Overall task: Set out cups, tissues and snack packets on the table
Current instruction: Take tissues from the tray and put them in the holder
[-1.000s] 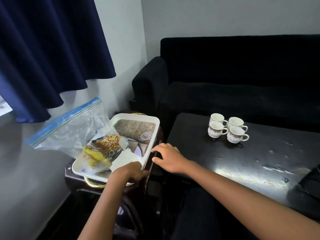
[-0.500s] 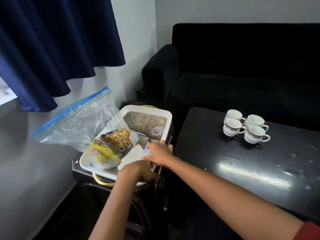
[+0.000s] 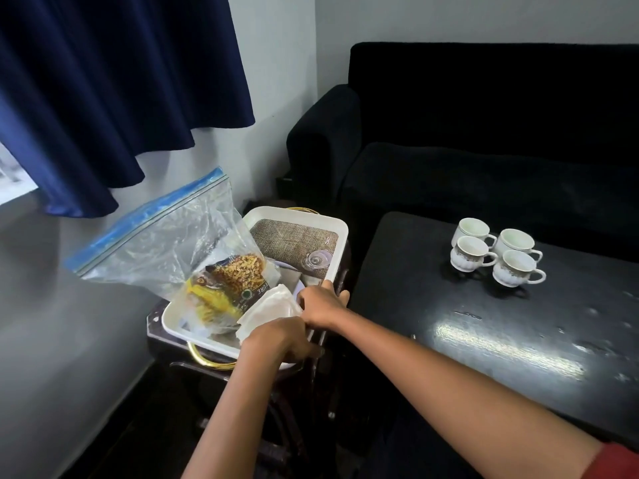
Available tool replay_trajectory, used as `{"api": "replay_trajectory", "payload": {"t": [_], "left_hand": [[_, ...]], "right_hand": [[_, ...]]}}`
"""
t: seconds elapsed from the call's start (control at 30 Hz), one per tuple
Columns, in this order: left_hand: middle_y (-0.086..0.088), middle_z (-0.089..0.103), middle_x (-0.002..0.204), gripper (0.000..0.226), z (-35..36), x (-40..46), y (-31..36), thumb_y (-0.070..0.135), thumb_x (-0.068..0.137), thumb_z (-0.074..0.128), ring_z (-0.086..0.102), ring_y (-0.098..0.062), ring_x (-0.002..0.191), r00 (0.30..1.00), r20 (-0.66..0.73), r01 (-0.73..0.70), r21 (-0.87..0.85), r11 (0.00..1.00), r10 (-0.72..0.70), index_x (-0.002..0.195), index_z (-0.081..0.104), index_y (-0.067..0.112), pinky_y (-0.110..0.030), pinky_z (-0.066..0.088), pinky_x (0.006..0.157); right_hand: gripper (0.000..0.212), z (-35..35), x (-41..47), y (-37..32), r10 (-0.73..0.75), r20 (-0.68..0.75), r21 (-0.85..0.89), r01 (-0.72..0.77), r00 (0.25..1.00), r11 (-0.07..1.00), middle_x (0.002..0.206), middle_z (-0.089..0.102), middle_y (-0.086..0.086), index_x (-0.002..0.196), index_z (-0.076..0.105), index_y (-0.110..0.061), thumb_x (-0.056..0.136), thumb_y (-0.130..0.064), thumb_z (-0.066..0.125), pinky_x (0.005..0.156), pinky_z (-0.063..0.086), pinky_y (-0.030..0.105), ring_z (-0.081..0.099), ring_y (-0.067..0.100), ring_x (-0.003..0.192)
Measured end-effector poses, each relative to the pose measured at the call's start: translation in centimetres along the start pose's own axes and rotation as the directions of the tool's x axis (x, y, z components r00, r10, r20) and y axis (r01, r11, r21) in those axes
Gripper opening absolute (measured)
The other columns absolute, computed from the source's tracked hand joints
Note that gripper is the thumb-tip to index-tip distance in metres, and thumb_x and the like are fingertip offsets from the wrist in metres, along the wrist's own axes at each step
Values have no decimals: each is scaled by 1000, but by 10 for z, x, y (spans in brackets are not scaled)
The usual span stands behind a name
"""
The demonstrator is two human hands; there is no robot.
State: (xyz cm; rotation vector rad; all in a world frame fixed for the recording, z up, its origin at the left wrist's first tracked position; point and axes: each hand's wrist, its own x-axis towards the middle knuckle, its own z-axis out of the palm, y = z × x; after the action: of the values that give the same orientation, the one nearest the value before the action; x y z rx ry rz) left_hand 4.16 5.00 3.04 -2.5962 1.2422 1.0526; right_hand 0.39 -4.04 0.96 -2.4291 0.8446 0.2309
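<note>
Both hands have closed in on the white rectangular plastic tray since a second ago, the right one crossing from the tray's outer edge to its near corner. Nearest the camera, the left hand curls over the tray's near rim, apparently gripping it, though its fingers are hidden. Just beyond, the right hand reaches the stack of white paper tissues lying in the tray's near corner; whether it already pinches them cannot be told. Further into the tray sits the clear zip-top plastic bag, holding the brown and yellow snack packets. Right of the tray, well apart on the glossy black coffee table, four white patterned ceramic cups stand clustered. Behind the tray hang a navy curtain and a black sofa. Judging by the layout, tissues come next: steadying the tray with the left hand while lifting the whole stack squarely should keep sheets from sliding loose.
</note>
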Motion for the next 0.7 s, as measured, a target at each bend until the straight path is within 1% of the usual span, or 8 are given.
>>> {"api": "replay_trajectory", "payload": {"t": [0.07,0.17,0.27,0.37,0.5,0.57,0.63,0.7], "left_hand": [[-8,56,133,55,-1,0,1,43,92,53,53,-25,120,1000,-22,3,9,1000,-3,136,47,10,-36,41,104],[-7,58,130,48,-3,-3,2,43,92,49,54,-25,118,995,-96,-4,19,1000,6,130,52,14,-37,42,101],[-3,57,134,48,-6,-9,6,45,92,45,54,-24,122,975,-222,-12,-1,1000,11,135,49,25,-37,42,101],[3,61,129,41,-10,-18,12,47,91,43,56,-23,117,924,-383,-28,-57,998,4,127,56,33,-35,42,94],[-3,69,104,25,-14,-25,22,40,92,45,62,-27,97,846,-533,-122,-210,970,-9,98,65,26,-36,48,87],[-7,67,101,24,-14,-24,26,37,92,44,61,-30,96,844,-534,-191,-378,906,-45,91,62,21,-42,48,91],[-8,66,103,29,-14,-22,31,39,92,41,60,-31,100,837,-539,-239,-522,819,-99,93,60,16,-46,45,95],[-8,66,99,32,-11,-21,35,44,93,41,60,-29,100,831,-541,-295,-626,722,-130,83,52,16,-44,45,94]], "right_hand": [[32,-2,-1,3,-2,-12,62,3,1000,998,71,31,-9,59,37,-25,80,-17,61,89,26,42,34,23,112],[27,-6,-3,6,-3,-59,230,17,998,973,64,39,-10,60,40,-20,77,-14,61,78,24,38,42,19,89],[13,-14,-8,11,55,-178,461,34,982,887,75,53,-3,81,56,-17,73,-10,65,76,38,33,54,22,83],[26,-27,-18,24,130,-186,747,54,974,663,99,67,9,101,62,-7,76,-4,67,71,51,30,64,22,89],[32,-42,-36,56,195,-131,934,55,972,353,111,68,12,112,61,-6,81,-2,66,82,55,36,65,26,100],[29,-45,-46,73,199,-103,970,54,975,235,111,68,11,112,60,-8,83,-2,64,82,55,38,65,28,102],[28,-45,-56,85,184,-81,985,51,979,164,109,69,10,111,61,-8,84,-1,64,75,55,34,66,26,99],[26,-42,-66,94,154,-63,993,48,986,105,104,72,7,108,62,-9,83,-1,64,68,55,30,69,23,93]]}}
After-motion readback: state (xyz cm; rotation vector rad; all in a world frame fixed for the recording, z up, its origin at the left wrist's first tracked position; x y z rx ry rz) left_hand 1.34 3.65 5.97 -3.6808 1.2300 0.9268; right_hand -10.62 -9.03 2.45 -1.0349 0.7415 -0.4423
